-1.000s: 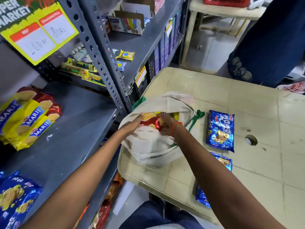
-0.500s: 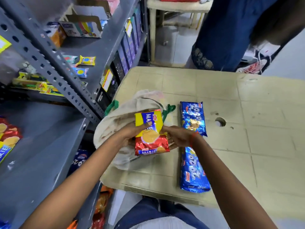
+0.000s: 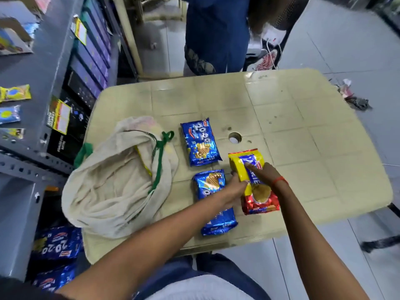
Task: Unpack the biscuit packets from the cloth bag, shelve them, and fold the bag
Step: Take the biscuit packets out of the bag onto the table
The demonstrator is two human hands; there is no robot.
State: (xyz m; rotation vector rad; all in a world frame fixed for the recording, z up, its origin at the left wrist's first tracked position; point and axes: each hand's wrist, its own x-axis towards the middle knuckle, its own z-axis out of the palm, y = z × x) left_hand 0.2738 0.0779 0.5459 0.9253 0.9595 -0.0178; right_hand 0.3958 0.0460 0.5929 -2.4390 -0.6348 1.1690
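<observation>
A yellow-and-red Marie biscuit packet (image 3: 257,198) lies on the beige plastic table (image 3: 303,126). My left hand (image 3: 236,187) grips its left edge and my right hand (image 3: 264,173) presses on its top. Two blue 20-20 packets lie just to the left: one farther away (image 3: 200,141), one nearer (image 3: 216,213) partly under my left forearm. The cream cloth bag (image 3: 112,185) with green handles slumps open at the table's left side; a yellow packet edge shows inside it.
A grey metal shelf rack (image 3: 43,68) stands to the left with small packets and price tags; blue 20-20 packets (image 3: 58,245) sit on its lower level. Another person in dark blue (image 3: 216,35) stands beyond the table. The table has a centre hole (image 3: 234,137).
The Marie packet came out of the bag and moved right across the table, both hands with it, to a spot beside the blue packets. The camera view swung right.
</observation>
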